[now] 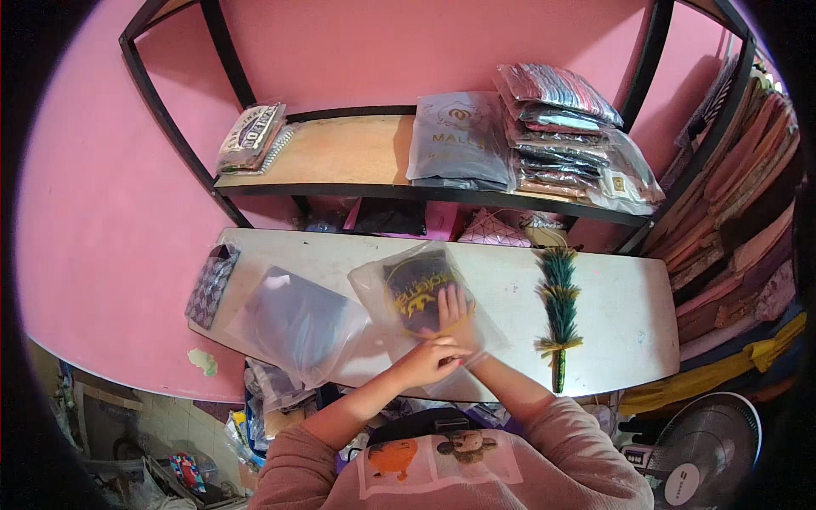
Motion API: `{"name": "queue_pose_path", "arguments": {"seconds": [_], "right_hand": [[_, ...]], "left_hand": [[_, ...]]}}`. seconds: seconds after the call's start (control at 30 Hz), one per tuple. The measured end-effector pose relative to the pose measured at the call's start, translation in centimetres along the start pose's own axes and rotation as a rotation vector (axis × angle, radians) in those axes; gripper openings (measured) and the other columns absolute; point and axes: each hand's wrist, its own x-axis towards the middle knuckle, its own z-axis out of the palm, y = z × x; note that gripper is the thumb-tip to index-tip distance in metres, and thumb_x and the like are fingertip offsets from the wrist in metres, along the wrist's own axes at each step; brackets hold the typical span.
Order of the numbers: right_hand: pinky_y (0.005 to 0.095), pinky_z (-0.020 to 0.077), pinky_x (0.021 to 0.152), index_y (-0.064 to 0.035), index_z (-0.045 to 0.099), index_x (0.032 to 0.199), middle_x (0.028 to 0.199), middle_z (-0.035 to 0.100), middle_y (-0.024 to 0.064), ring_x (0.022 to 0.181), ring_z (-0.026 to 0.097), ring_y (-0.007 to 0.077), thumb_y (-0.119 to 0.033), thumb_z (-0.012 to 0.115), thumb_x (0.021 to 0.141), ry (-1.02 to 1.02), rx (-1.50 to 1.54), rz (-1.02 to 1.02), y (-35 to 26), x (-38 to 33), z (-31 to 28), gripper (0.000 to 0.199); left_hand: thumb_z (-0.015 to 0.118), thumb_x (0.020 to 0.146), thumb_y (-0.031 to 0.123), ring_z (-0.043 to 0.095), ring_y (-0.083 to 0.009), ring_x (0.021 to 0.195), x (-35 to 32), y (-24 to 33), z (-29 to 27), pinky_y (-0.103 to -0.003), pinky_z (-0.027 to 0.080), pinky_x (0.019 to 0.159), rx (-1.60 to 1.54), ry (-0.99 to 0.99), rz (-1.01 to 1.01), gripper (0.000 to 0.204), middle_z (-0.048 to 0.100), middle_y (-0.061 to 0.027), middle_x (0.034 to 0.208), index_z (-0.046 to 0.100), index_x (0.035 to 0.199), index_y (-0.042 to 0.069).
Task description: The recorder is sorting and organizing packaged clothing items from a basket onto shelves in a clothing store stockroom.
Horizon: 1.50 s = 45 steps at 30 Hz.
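Note:
On the white table, a frosted plastic bag (374, 283) with yellow print holds a dark folded fabric item (416, 280). My right hand (455, 313) lies flat on the bag over the dark fabric, its fingers spread and pointing away from me. My left hand (427, 360) is at the bag's near edge, beside my right wrist. Its fingers are curled in and appear to pinch the plastic there. To the left rests a second frosted bag (299, 323) with a greyish-blue folded item inside.
A patterned packet (212, 287) lies at the table's left end. A green feathery duster (558, 297) lies on the right. Behind, a shelf (348, 153) carries stacked bagged clothes (557, 140). Garments (731, 212) hang at right, above a fan (704, 450).

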Motion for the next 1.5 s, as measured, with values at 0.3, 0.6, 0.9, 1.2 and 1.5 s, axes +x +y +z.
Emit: {"name": "queue_pose_path", "arguments": {"seconds": [0.3,0.6,0.9,1.2,1.5], "right_hand": [[0.0459,0.0394,0.090,-0.0042,0.051,0.114,0.119,0.048,0.0188,0.110,0.046,0.0344,-0.020,0.059,0.076,-0.144,0.235,-0.221,15.5,-16.8,1.7,0.042],[0.0467,0.0421,0.075,-0.0029,0.048,0.113,0.094,0.056,0.0209,0.091,0.054,0.0373,-0.019,0.042,0.089,0.177,-0.065,0.767,20.4,-15.7,-2.2,0.030],[0.0464,0.0510,0.059,-0.0026,0.030,0.136,0.108,0.055,0.0275,0.068,0.062,0.0364,-0.006,0.041,0.081,-0.422,0.152,-0.059,3.8,-10.8,1.5,0.055],[0.0426,0.0529,0.060,-0.0125,0.022,0.141,0.100,0.053,0.0188,0.075,0.062,0.0339,-0.019,0.050,0.083,-0.304,-0.018,0.012,7.3,-12.3,-0.5,0.065],[0.0472,0.0462,0.067,-0.0074,0.025,0.140,0.108,0.051,0.0200,0.083,0.058,0.0365,-0.020,0.052,0.082,-0.070,-0.088,0.864,19.1,-15.4,-2.8,0.065]], "left_hand": [[0.061,0.079,0.035,0.016,-0.0328,0.136,-7.3,-8.5,2.6,-0.049,0.019,0.108,0.605,-0.196,-0.182,0.063,0.025,-0.0134,0.145,0.038,0.136,0.021],[0.059,0.078,0.047,0.017,-0.0293,0.136,-9.4,-10.4,4.1,-0.049,0.013,0.109,0.667,-0.219,-0.113,0.068,0.025,-0.0113,0.145,0.037,0.136,0.019],[0.054,0.079,0.055,0.025,-0.0310,0.134,-10.9,-11.3,4.9,-0.049,0.015,0.109,0.807,-0.065,-0.105,0.071,0.032,-0.0120,0.142,0.037,0.136,0.017],[0.057,0.076,0.054,0.025,-0.0293,0.133,-10.6,-11.0,4.6,-0.049,0.017,0.108,0.774,-0.091,-0.102,0.074,0.030,-0.0102,0.143,0.037,0.136,0.017],[0.066,0.070,0.042,0.033,-0.0267,0.129,-11.5,-10.2,1.9,-0.047,0.022,0.107,0.766,-0.277,0.029,0.071,0.039,-0.0071,0.136,0.041,0.133,0.021]]}}
